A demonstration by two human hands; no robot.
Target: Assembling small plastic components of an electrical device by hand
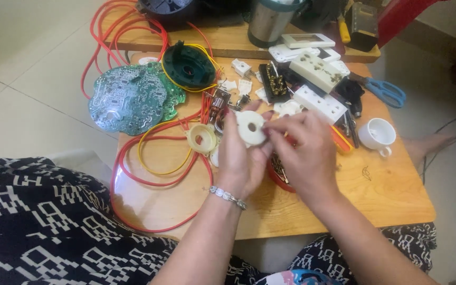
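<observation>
The low wooden table (386, 200) carries everything, and the work sits over its middle, toward the near edge. Largest on it is the green circuit board (130, 97), hanging off the far left corner, with loops of red wire (133, 177) running along the left edge and a black round housing (188, 66) just behind the board. White socket plates (320, 103) lie toward the far right corner, blue-handled scissors (389, 92) beyond them, and a small white cup (377, 134) stands near the right edge. The left hand (241, 158), a bracelet at its wrist, is curled around the white ring-shaped disc (251, 127), holding it upright by its rim above the table's middle. The right hand (304, 153) pinches narrowly at the disc's right edge; whether something small sits between those fingertips cannot be told. A second cream ring (201, 138) lies flat just left of the hands, touching the wires. To do this well, I judge the left grip should stay on the rim only, leaving the centre hole clear, while the right fingertips work squarely against the edge; the red dish of small parts (276, 174) under the right hand could be knocked if the wrist drops.
</observation>
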